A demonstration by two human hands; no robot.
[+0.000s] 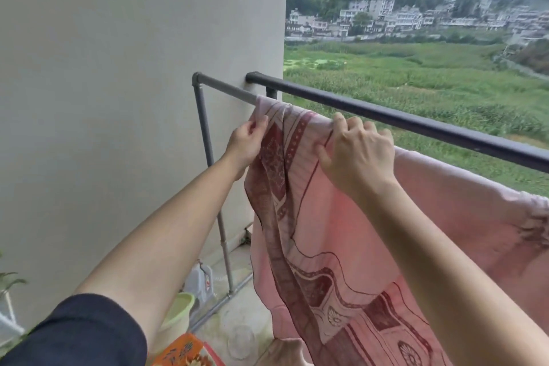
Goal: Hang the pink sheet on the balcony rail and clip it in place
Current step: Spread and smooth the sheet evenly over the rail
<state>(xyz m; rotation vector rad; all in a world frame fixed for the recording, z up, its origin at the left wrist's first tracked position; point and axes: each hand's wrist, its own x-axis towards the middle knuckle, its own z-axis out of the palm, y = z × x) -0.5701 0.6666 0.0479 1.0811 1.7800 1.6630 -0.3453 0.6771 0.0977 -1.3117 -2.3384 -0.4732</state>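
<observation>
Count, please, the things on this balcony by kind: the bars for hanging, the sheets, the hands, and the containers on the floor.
Bars: 2, the grey pipe rack and the dark balcony rail.
Sheets: 1, the pink sheet.
Hands: 2, the left hand and the right hand.
Floor containers: 2, a green bucket and a white jug.
Total: 7

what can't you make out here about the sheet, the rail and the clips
Head view only:
- Clips: none visible, so clipping cannot be judged.
- Grey rail: hidden under the pink sheet past its left end.
- Sheet's right end and bottom hem: cut off by the frame edges.
- Right hand: its fingertips curl over the rail, out of sight.
- Left hand: pinches the sheet's corner, covering it.
</observation>
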